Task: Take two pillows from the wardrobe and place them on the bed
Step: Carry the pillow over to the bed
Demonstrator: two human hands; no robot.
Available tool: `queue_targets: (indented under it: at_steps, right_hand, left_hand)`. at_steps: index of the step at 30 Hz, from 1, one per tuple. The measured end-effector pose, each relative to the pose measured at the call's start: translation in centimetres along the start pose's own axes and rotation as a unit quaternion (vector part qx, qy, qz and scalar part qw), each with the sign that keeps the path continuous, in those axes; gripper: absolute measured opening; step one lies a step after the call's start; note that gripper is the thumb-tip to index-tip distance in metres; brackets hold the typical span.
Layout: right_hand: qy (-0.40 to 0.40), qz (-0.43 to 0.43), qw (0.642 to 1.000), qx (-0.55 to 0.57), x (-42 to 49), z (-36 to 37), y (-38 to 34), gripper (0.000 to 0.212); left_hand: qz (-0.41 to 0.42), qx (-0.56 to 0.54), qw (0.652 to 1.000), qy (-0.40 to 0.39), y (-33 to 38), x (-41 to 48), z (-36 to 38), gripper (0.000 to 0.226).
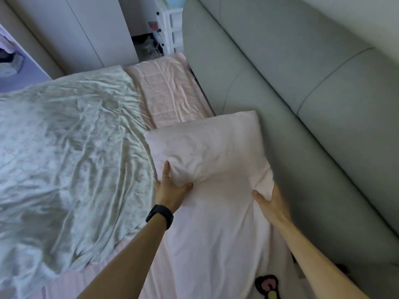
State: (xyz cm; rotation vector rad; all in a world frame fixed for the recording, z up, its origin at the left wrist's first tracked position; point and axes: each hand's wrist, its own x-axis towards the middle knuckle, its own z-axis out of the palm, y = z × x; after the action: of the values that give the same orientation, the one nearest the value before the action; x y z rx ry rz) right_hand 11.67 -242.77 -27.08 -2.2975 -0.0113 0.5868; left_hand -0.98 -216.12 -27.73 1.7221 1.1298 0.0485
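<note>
A pale pink pillow (pixel 207 147) lies on the pink sheet of the bed (pixel 170 93), its far side against the grey-green headboard (pixel 302 83). My left hand (pixel 170 186), with a ring and a black wristband, is shut on the pillow's near left edge, thumb on top. My right hand (pixel 269 203) pinches its near right corner beside the headboard. Closer to me lies more pale pink fabric (pixel 211 255) with a cartoon print at its near end; I cannot tell whether it is a second pillow.
A crumpled pale green duvet (pixel 64 158) covers the left part of the bed. White wardrobe doors (pixel 86 31) stand beyond the bed, with an open compartment (pixel 10 61) at the far left. A white drawer unit (pixel 172 26) stands behind the headboard's end.
</note>
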Motion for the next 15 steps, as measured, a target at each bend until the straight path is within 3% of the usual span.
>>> queue_targets:
  at_steps: [8,15]
  right_hand:
    - [-0.052,0.005,0.998,-0.03,9.3,5.4,-0.3,0.059]
    - [-0.053,0.003,0.996,-0.071,14.8,8.1,0.8,0.06]
  left_hand:
    - [-0.02,0.051,0.998,0.013,-2.2,10.3,0.8,0.115]
    - [-0.026,0.054,0.998,0.012,-4.8,15.1,2.5,0.105]
